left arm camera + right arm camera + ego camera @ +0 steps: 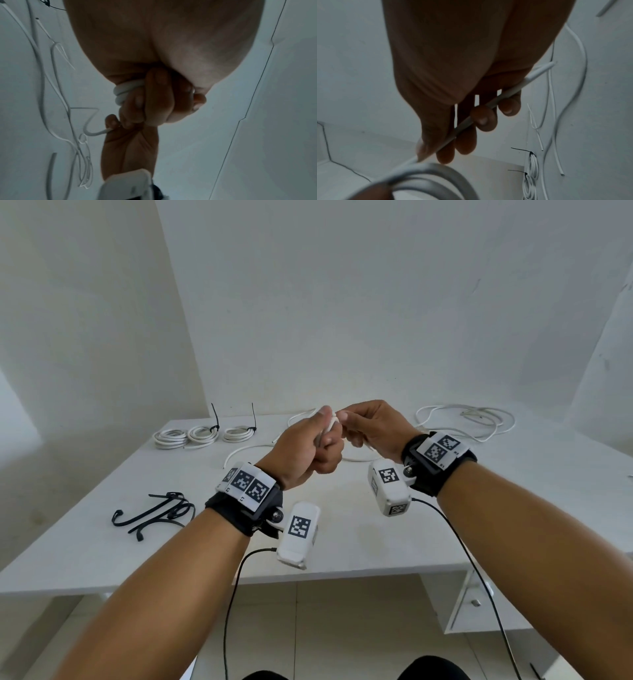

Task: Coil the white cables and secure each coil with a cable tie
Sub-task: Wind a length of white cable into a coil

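A white table (342, 542) runs from the near edge to plain white walls. Loose black cable ties (154, 513) lie at nine o'clock; three tied coils (202, 434) sit at eleven, loose white cables (469, 419) at one. Above the centre, the left hand (305, 450) grips a small white cable coil (123, 92). The right hand (373, 426) pinches its free end (488, 106), running diagonally across the fingers.

Smooth white plastic-sheathed cable (505, 93); matt white table (376, 542).
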A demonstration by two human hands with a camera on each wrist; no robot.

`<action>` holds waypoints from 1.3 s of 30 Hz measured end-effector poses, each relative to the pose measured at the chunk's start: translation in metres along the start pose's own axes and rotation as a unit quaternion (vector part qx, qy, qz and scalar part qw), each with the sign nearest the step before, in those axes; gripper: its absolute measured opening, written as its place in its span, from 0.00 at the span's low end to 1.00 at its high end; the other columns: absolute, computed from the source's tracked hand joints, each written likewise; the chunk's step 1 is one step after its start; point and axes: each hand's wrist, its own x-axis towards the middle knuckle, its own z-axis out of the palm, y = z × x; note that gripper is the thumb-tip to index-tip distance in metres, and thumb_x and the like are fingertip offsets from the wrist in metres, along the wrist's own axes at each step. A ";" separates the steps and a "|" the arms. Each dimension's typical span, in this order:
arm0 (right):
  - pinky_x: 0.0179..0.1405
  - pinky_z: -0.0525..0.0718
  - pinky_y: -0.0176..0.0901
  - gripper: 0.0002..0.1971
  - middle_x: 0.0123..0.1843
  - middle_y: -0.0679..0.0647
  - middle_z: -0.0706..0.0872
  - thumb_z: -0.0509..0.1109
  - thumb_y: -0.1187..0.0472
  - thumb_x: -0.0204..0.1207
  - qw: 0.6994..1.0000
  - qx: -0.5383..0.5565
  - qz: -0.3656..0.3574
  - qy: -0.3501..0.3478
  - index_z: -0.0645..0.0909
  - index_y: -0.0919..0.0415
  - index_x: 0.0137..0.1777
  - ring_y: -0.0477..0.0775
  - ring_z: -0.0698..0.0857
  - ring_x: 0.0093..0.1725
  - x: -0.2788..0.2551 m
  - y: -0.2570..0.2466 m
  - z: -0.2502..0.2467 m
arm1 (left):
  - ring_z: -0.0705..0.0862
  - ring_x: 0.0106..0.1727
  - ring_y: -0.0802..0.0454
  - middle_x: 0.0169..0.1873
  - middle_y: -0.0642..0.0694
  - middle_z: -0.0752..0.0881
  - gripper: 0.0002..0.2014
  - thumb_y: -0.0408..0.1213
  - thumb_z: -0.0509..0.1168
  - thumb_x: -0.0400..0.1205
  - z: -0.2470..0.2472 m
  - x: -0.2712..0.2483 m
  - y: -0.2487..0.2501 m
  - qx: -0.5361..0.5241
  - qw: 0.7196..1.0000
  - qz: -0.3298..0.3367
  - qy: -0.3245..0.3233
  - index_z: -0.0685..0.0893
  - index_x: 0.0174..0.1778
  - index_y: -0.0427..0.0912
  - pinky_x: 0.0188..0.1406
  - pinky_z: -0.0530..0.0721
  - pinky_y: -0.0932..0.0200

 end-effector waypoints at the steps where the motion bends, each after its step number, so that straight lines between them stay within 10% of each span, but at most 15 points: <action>1: 0.30 0.72 0.34 0.21 0.25 0.43 0.81 0.68 0.55 0.82 1.000 -0.004 -0.001 0.001 0.83 0.79 0.46 0.52 0.71 0.28 0.000 0.003 0.003 | 0.57 0.18 0.57 0.18 0.52 0.59 0.23 0.55 0.46 0.85 0.001 0.001 0.003 -0.002 1.000 0.016 0.006 0.67 0.28 0.44 0.19 0.61 0.65; 11: 0.24 0.72 0.37 0.23 0.22 0.44 0.76 0.64 0.52 0.86 0.983 -0.178 0.044 0.008 0.77 0.50 0.26 0.48 0.71 0.22 -0.006 0.012 0.030 | 0.64 0.19 0.56 0.19 0.53 0.65 0.21 0.45 0.44 0.92 -0.010 0.016 0.011 -0.071 0.983 0.065 0.159 0.66 0.35 0.42 0.20 0.66 0.65; 14: 0.28 0.76 0.39 0.18 0.25 0.43 0.78 0.63 0.52 0.86 0.971 -0.233 0.046 -0.013 0.84 0.40 0.34 0.43 0.73 0.21 -0.005 0.017 0.037 | 0.64 0.19 0.55 0.19 0.52 0.65 0.20 0.45 0.45 0.92 -0.018 0.023 0.002 -0.102 0.967 0.062 0.224 0.67 0.34 0.44 0.23 0.61 0.61; 17: 0.32 0.78 0.37 0.12 0.29 0.44 0.79 0.63 0.52 0.86 0.961 -0.267 0.058 -0.034 0.88 0.53 0.55 0.41 0.76 0.26 -0.005 0.021 0.041 | 0.63 0.19 0.55 0.19 0.52 0.66 0.19 0.44 0.47 0.92 -0.028 0.031 -0.005 -0.123 0.949 0.077 0.281 0.67 0.34 0.44 0.26 0.60 0.59; 25: 0.36 0.74 0.38 0.12 0.33 0.44 0.81 0.62 0.55 0.85 0.923 -0.367 0.024 -0.115 0.86 0.56 0.57 0.43 0.77 0.31 -0.009 0.022 0.050 | 0.64 0.16 0.55 0.16 0.52 0.67 0.19 0.43 0.50 0.91 -0.058 0.042 -0.017 -0.116 0.912 0.047 0.391 0.68 0.33 0.43 0.21 0.64 0.60; 33: 0.38 0.82 0.48 0.11 0.34 0.49 0.85 0.65 0.55 0.82 0.902 -0.418 0.014 -0.109 0.88 0.58 0.47 0.50 0.80 0.32 -0.010 0.015 0.042 | 0.69 0.23 0.55 0.24 0.48 0.69 0.16 0.41 0.51 0.91 -0.052 0.031 -0.040 0.221 0.946 -0.068 0.229 0.70 0.38 0.39 0.20 0.68 0.65; 39: 0.38 0.82 0.46 0.05 0.33 0.41 0.82 0.70 0.53 0.79 0.895 -0.435 -0.001 -0.099 0.87 0.50 0.44 0.49 0.81 0.35 -0.009 0.007 0.031 | 0.74 0.23 0.56 0.28 0.47 0.74 0.15 0.37 0.51 0.89 -0.040 0.024 -0.037 0.359 0.902 -0.190 0.145 0.70 0.35 0.43 0.22 0.71 0.67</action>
